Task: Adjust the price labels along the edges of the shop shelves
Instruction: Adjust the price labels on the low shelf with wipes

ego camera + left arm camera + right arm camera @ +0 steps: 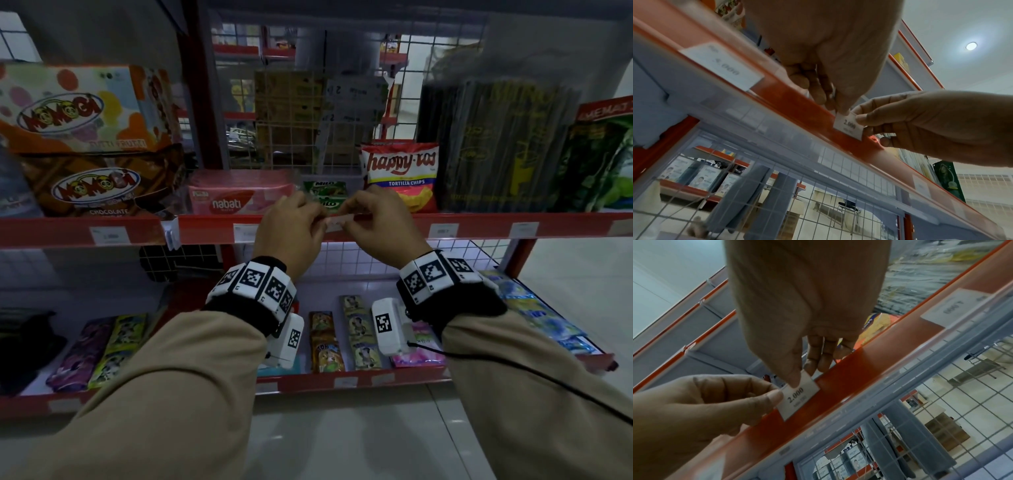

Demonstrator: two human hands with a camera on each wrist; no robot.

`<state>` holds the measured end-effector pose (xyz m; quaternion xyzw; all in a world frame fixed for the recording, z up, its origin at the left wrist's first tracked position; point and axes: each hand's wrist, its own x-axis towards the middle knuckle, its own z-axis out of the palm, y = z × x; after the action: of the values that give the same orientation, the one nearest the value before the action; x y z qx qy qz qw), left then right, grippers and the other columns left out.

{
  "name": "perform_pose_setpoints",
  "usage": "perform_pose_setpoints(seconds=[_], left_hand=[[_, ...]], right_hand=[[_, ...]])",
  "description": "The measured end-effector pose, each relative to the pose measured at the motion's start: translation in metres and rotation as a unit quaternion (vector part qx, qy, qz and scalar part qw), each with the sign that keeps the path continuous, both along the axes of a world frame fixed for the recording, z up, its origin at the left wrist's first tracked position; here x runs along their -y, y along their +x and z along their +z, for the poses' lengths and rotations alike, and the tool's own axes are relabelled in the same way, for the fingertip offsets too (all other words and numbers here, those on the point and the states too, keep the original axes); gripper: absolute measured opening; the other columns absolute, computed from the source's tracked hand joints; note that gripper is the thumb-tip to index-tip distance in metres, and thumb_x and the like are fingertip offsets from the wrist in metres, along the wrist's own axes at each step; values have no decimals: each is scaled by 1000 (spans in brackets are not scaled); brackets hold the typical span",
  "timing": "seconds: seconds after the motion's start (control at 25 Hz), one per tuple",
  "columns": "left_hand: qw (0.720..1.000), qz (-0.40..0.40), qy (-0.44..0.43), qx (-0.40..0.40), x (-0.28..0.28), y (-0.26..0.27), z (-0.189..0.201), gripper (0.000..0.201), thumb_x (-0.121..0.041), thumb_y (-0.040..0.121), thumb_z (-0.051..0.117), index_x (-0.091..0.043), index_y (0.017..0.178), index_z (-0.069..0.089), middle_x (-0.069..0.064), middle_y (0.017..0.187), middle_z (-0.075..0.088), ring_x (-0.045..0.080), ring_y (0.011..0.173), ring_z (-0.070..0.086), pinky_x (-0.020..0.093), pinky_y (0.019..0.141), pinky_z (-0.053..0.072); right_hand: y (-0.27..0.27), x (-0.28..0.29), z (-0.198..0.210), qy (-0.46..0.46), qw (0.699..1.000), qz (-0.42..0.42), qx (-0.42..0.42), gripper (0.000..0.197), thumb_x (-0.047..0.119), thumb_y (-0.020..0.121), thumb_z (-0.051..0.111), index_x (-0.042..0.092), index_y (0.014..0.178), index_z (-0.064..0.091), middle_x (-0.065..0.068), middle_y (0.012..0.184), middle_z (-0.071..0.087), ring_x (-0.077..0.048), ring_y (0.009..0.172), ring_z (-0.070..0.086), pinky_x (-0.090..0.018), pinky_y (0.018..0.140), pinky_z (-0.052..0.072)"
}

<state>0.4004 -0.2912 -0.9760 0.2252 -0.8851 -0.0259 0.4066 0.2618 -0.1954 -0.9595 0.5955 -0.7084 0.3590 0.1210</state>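
Nearest, tan sleeves [178, 370] and marker-covered wristbands [255, 286], both forearms angled up and inward toward one spot on the red shelf edge [479, 224].

At that spot, a small white price label [849, 125] printed 2.000, lying against the red strip and sticking out a little below it, directly in front of the green Milo packs [325, 197]. Pinched at both ends: left hand [289, 228] with thumb on the label's face and fingers [818, 92] curled behind its top corner; right hand [378, 222] gripping the other end between thumb and forefinger, remaining fingers [819, 356] hanging loosely toward the shelf. Wrists level, knuckles nearly meeting.

To do well, probably: keep both pinches light and equal, slide the paper along the strip rather than pull it outward, and square its lower edge with the strip's lower lip before letting go. Uneven pull likely to crease or skew so thin a slip. Whether a clear cover holds it cannot be told.

Further along the same edge, other labels [443, 230] sitting flat. Beyond, a pink Nabati box [236, 197] and a Happy Tos bag [400, 174] on the shelf.
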Motion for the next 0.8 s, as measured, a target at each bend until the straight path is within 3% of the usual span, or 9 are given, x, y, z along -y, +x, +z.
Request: perform_pose_setpoints(seconds=[0.24,0.48,0.68,0.8], left_hand=[[998,21,-38,52,-1,3,-2,21,-25,94,55,-10,100,68,8,95,55,29,91,46,33,74,30],[995,35,-31,88,0,0,-2,25,-28,97,49,-11,105,66,8,108,55,28,101,45,38,84,35],[995,32,-39,88,1,-1,-3,24,-28,96,50,-11,102,66,9,103,56,28,97,46,36,81,35],[998,26,-30,58,2,0,-4,21,-28,94,53,-11,97,64,8,96,59,26,93,47,33,77,34]], right_hand=[[-5,-2,3,76,994,-30,-74,16,17,83,66,17,99,68,-7,97,58,-28,96,50,-35,81,42],[-4,-3,-3,74,991,-45,-100,16,19,86,65,17,102,64,-7,102,56,-27,100,46,-33,80,37],[-5,-3,-4,84,989,-48,-109,15,23,88,63,17,101,66,-7,103,56,-28,100,45,-36,83,38],[-6,-3,-7,75,990,-49,-108,13,20,88,62,17,100,66,-7,102,55,-27,101,43,-31,81,34]])
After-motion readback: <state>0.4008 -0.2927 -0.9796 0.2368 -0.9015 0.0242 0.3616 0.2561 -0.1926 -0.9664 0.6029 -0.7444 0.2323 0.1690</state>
